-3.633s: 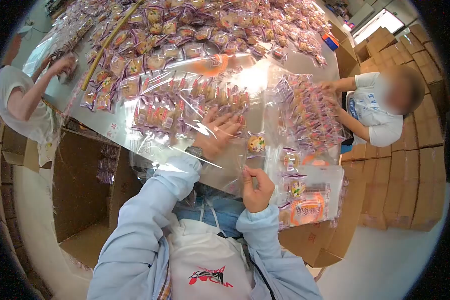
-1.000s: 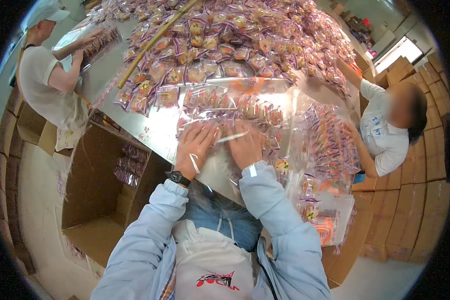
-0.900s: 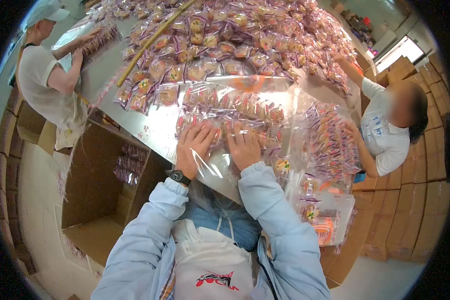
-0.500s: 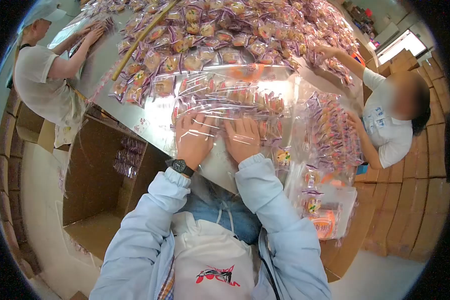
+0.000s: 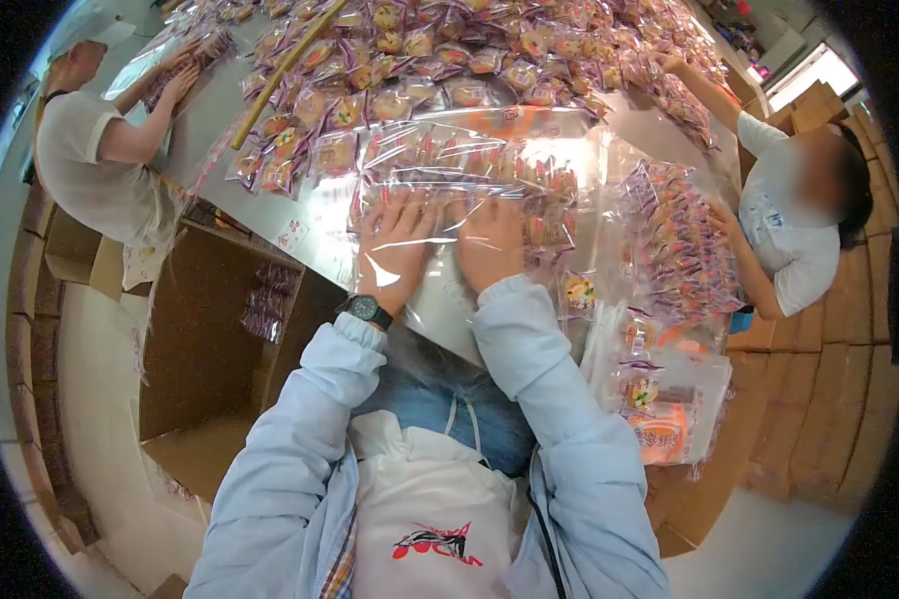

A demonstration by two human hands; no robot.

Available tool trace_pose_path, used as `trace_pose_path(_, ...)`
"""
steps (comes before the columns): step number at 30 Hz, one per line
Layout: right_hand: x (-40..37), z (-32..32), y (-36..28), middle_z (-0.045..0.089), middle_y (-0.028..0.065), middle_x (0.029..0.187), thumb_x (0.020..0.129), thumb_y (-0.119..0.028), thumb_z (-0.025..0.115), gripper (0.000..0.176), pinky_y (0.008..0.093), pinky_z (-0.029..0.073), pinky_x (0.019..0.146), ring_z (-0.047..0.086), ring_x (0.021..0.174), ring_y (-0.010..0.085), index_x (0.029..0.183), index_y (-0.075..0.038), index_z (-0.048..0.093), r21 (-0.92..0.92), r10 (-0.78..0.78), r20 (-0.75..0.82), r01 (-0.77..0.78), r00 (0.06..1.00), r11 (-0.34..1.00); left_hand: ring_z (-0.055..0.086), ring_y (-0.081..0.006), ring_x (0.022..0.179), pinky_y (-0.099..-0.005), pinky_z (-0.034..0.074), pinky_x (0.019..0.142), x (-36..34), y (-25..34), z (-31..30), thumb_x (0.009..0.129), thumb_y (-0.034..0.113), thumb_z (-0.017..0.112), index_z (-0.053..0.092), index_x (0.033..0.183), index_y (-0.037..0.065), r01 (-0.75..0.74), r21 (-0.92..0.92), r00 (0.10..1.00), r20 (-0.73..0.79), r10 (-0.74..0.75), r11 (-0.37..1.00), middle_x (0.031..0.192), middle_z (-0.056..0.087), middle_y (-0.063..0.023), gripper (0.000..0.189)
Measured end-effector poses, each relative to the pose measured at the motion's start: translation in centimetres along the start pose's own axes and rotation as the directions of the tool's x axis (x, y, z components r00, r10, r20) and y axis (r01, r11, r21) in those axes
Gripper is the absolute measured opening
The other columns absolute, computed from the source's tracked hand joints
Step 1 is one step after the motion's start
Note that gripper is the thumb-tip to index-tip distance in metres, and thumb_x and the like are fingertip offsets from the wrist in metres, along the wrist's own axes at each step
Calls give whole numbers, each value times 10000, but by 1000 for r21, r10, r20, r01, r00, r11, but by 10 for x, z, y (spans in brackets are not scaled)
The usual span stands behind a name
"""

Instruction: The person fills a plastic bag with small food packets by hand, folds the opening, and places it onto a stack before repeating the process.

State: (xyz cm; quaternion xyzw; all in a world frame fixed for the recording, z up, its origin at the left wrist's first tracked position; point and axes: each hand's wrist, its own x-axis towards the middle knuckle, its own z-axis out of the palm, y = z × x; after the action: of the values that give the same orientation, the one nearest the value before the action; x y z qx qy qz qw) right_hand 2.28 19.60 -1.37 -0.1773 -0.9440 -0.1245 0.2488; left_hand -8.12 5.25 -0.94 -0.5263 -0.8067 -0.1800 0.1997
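Note:
A large clear plastic bag (image 5: 509,122) lies on the metal table with rows of small wrapped packets (image 5: 449,150) inside. My left hand (image 5: 398,245), with a black watch on its wrist, lies under the clear film, fingers stretched forward against the nearest row. Beside it, my right hand (image 5: 491,240) is also under the film, its fingers extended and touching the same row. Neither hand is closed round a packet. To the right is another clear bag filled with packets (image 5: 669,235).
Loose wrapped packets (image 5: 430,50) are heaped across the back, with a yellow stick (image 5: 288,75) at their left. An open cardboard box (image 5: 210,339) stands at the lower left. One co-worker (image 5: 105,140) is at the left, another (image 5: 794,215) at the right. Flat printed bags (image 5: 664,429) lie lower right.
The view has shifted slightly, so the table and bags sit a little higher and further right. Both my hands remain stretched out under the film against the packets.

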Motion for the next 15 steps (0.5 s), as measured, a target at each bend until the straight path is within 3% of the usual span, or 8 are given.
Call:
trace_pose_path(1,-1,-2,7,632,179,1143,792,-200,741,375,534,469,951,566,1048,371,1150,-91,732,137,-4,-15,6,1000,991,496,-251,1409,-496,319,1155,-1,1,-1,758,224,770,588,1450,124,23,9,999,46,-24,1000,1484,588,-57,722)
trace_pose_path(2,-2,-4,7,635,180,1170,777,-190,742,345,532,466,971,568,1077,374,1109,-95,748,160,-6,-43,13,999,987,502,-247,1404,-495,327,1151,1,3,-3,755,237,777,590,1452,129,45,18,995,90,-47,999,1478,593,-52,729)
trace_pose_path(6,-7,-8,8,658,168,1234,748,-175,738,249,526,429,1073,570,1195,376,985,-119,788,153,13,-189,16,982,988,539,-238,1388,-493,343,1126,1,7,12,806,157,724,653,1385,141,111,-41,993,-40,-112,993,1443,642,-41,584)
trace_pose_path(8,-6,-6,11,674,154,1232,752,-184,733,241,520,392,1128,566,1239,367,979,-131,791,151,-3,-186,31,982,988,545,-251,1374,-525,325,1136,2,2,15,855,231,684,649,1392,140,61,-33,996,-69,-63,998,1433,652,-44,546)
trace_pose_path(10,-10,-1,12,689,139,1217,761,-198,731,263,513,350,1175,562,1268,356,1010,-136,788,205,-44,-89,62,995,977,544,-258,1369,-543,310,1134,0,-6,24,894,317,641,652,1391,153,13,-25,998,-66,-15,1000,1427,660,-53,523)
trace_pose_path(12,-13,-6,14,703,122,1204,784,-189,704,303,502,322,1193,569,1255,342,1073,-117,762,207,-71,33,63,997,976,543,-310,1347,-570,302,1135,8,-1,19,900,314,626,676,1331,146,25,33,999,-20,-24,999,1402,665,-68,465)
trace_pose_path(14,-8,-13,18,697,128,1220,796,-182,694,321,500,321,1192,571,1252,337,1103,-102,743,240,-102,91,77,991,968,522,-314,1363,-578,316,1128,3,-3,52,892,288,637,658,1356,122,206,-132,979,25,-204,970,1398,654,-94,493)
trace_pose_path(15,-6,-14,19,674,150,1248,808,-173,676,429,514,322,1189,567,1257,339,1230,-97,696,325,-90,39,72,995,943,513,-322,1370,-582,315,1134,14,3,36,886,285,648,643,1366,94,190,-18,962,202,-183,982,1392,650,-117,517)
